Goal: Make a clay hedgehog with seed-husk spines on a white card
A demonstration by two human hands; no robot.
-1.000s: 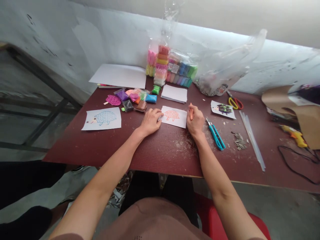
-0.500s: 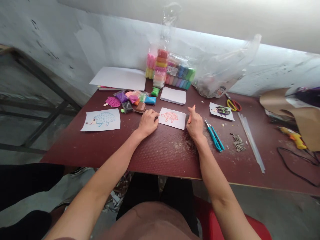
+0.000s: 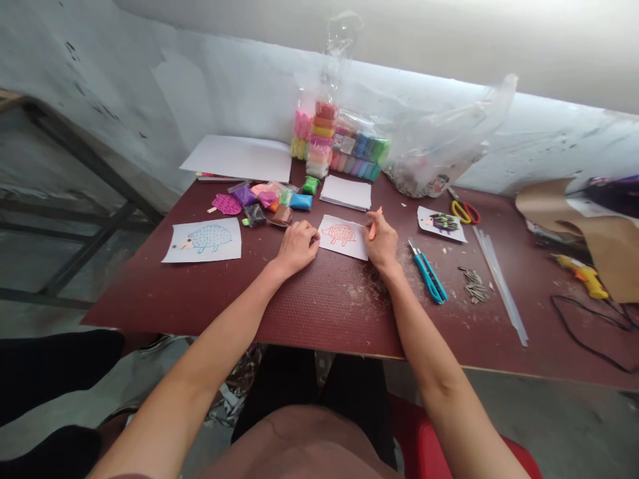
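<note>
My right hand (image 3: 384, 243) is closed around an orange marker (image 3: 373, 229), held slanting at the right edge of a small white card (image 3: 344, 249). On the card is an orange outline drawing of a hedgehog-like animal, its body filled with short strokes. At the card's left edge my left hand (image 3: 298, 246) rests on the table, fingers curled and pressed together; what they hold, if anything, is hidden. Just beyond that hand sits a brown clay packet (image 3: 282, 215). Farther left lies a card with a blue hedgehog drawing (image 3: 207, 237).
Clay packets (image 3: 301, 201), a paper stack (image 3: 345, 191) and bagged clay (image 3: 357, 153) stand toward the wall. To the right are a teal cutter (image 3: 428, 273), scissors (image 3: 465, 211), a decorated hedgehog card (image 3: 442, 223), clear glue sticks (image 3: 502, 286), metal pieces (image 3: 475, 287) and a yellow glue gun (image 3: 584, 274).
My right hand has moved left with the orange marker, from beside the card onto its right edge. The left hand has shifted slightly, its fingers staying curled.
</note>
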